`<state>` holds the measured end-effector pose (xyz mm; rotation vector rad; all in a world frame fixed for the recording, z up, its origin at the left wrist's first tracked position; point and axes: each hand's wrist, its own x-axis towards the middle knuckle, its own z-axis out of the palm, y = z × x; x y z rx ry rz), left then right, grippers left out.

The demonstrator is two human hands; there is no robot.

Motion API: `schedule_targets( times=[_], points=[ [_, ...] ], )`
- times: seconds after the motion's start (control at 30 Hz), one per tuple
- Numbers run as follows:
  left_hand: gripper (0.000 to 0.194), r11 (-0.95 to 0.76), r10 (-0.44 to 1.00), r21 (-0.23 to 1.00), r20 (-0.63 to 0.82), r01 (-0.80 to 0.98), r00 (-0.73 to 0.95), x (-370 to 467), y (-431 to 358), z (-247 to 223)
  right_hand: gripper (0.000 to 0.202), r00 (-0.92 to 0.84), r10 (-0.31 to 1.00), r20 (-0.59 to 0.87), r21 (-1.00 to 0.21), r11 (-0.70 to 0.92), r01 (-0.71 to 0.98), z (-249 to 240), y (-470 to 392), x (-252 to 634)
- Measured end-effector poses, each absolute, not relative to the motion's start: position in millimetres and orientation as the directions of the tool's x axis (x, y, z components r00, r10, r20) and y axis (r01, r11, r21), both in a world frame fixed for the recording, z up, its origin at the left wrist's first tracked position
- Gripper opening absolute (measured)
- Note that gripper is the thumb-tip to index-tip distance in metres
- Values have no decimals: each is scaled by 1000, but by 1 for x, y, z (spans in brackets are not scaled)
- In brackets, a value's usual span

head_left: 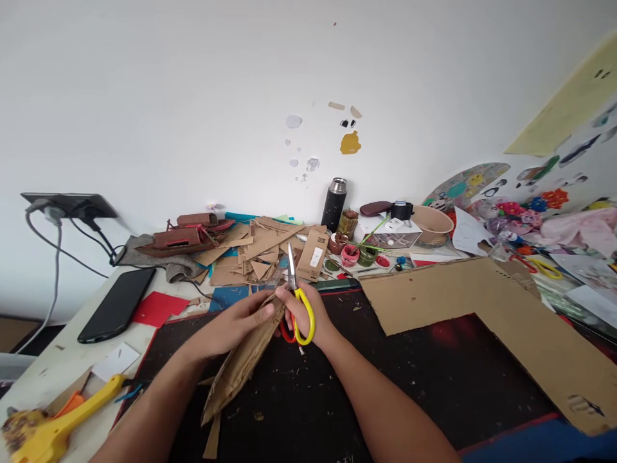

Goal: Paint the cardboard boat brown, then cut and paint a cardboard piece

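Observation:
My left hand (236, 325) grips a long, folded strip of brown cardboard (245, 360), thumb on top; the strip slants down toward me. My right hand (313, 312) is closed around scissors (292, 270) with yellow and red handles. Their blades point up and away and look closed together. The right thumb and fingers touch the strip's far end beside the scissors. A narrow cardboard sliver (213, 437) shows under the strip's near end. Both hands are above a dark mat (289, 411). Some fingers are hidden behind the cardboard and the handles.
A large L-shaped cardboard sheet (434, 289) lies on the right. Behind my hands are cardboard scraps (270, 241), a brown model boat (186, 238), a black flask (334, 206) and paint pots (349, 255). A phone (118, 305) and a yellow glue gun (72, 418) lie left.

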<state>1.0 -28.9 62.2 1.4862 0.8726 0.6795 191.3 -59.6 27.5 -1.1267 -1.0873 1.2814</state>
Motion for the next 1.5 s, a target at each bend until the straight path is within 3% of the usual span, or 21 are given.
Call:
schedule_targets(
  times=[0.1, 0.3, 0.73, 1.07, 1.33, 1.5],
  points=[
    [41, -48, 839, 988, -38, 144, 542, 15, -33, 57, 49, -13, 999, -32, -989, -34, -145, 28, -61, 189],
    [39, -80, 945, 984, 24, 161, 325, 20, -30, 53, 48, 87, 996, -22, -983, -5, -184, 28, -54, 195],
    [42, -205, 902, 939, 72, 275, 426, 26, -41, 55, 27, 184, 981, 61, -998, 60, 9, 22, -62, 190],
    [31, -262, 897, 898, 92, 353, 432, 31, -45, 56, 22, 215, 971, 100, -994, 87, 72, 29, -64, 188],
    [48, -176, 872, 940, 12, 291, 489, 28, -42, 62, 26, 102, 994, 48, -998, 52, -37, 30, -65, 188],
    [48, -171, 881, 943, 16, 287, 473, 29, -41, 56, 23, 128, 991, 48, -998, 53, -37, 26, -64, 186]
  ],
)
